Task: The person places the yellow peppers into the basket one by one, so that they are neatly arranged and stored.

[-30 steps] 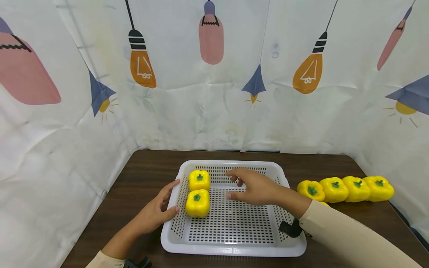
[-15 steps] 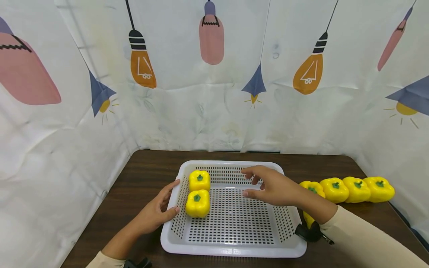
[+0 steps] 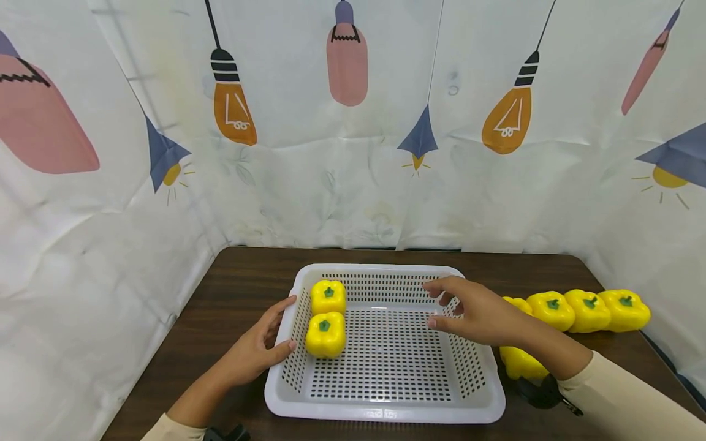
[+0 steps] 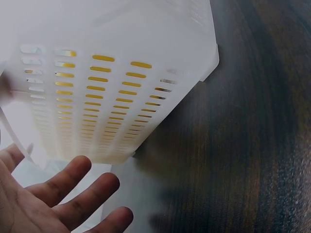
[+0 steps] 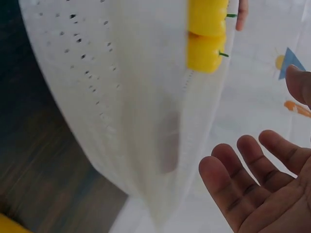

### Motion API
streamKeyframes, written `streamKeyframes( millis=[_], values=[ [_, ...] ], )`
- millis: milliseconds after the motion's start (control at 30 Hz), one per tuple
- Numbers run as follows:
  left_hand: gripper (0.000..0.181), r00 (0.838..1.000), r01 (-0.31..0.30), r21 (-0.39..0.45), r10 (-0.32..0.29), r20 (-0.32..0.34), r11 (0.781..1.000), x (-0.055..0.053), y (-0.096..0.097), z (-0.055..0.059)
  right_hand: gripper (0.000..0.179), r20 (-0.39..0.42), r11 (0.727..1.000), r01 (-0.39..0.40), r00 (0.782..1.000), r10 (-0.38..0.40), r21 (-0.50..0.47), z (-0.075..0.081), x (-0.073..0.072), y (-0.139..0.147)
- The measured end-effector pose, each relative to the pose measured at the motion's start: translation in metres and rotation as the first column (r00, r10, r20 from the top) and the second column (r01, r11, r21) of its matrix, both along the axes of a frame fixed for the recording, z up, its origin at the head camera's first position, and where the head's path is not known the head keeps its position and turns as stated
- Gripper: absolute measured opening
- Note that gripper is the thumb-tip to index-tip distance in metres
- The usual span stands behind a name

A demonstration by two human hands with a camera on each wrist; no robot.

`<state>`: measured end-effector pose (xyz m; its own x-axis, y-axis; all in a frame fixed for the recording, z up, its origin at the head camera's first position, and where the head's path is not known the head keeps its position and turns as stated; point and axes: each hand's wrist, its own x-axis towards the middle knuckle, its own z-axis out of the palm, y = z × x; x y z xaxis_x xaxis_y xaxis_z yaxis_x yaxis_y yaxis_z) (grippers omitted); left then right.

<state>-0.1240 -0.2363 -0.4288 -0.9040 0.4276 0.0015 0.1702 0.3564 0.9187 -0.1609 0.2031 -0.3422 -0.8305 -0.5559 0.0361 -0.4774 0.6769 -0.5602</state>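
A white perforated plastic basket (image 3: 386, 413) stands on the dark wooden table. Inside it, along the left wall, two yellow bell peppers (image 3: 325, 334) with green stems sit one behind the other. My left hand (image 3: 250, 352) rests at the basket's left rim, fingers and thumb spread; the left wrist view shows its fingers (image 4: 92, 199) relaxed beside the slotted wall. Over the basket's right side hovers my right hand (image 3: 469, 309), thumb and fingers apart with nothing between them. In the right wrist view its fingers (image 5: 228, 179) are loosely extended.
To the right of the basket, several more yellow peppers (image 3: 587, 311) stand in a row on the table (image 3: 623, 367). Another pepper (image 3: 521, 362) lies nearer, partly hidden by the right forearm. A white patterned sheet (image 3: 353, 184) hangs behind and at the sides.
My right hand has moved rightward, from the middle of the basket to above its right wall, staying empty. The left hand, basket and the two peppers in it have not moved.
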Motion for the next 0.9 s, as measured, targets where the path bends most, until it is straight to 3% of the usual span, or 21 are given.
streamKeyframes(
  millis=[167,400,567,900],
  values=[
    [0.082,1.0,-0.004,0.001,0.004,-0.004,1.0,0.0,0.0,-0.001,0.064,-0.02,1.0,0.013,1.0,-0.013,0.016,-0.001,0.004,0.012],
    [0.08,0.997,-0.073,-0.029,0.073,0.01,0.997,0.001,0.001,-0.001,0.066,-0.027,0.997,0.058,0.998,-0.057,0.046,-0.003,0.01,0.027],
    [0.08,0.997,-0.074,-0.057,0.073,-0.014,0.996,0.001,0.001,0.001,0.068,-0.043,0.997,0.073,0.996,-0.072,0.033,-0.007,0.015,0.042],
    [0.08,0.997,-0.074,-0.049,0.075,0.006,0.996,0.001,0.002,0.001,0.066,-0.013,0.992,0.127,0.992,-0.127,-0.025,-0.018,0.028,0.078]
  ],
)
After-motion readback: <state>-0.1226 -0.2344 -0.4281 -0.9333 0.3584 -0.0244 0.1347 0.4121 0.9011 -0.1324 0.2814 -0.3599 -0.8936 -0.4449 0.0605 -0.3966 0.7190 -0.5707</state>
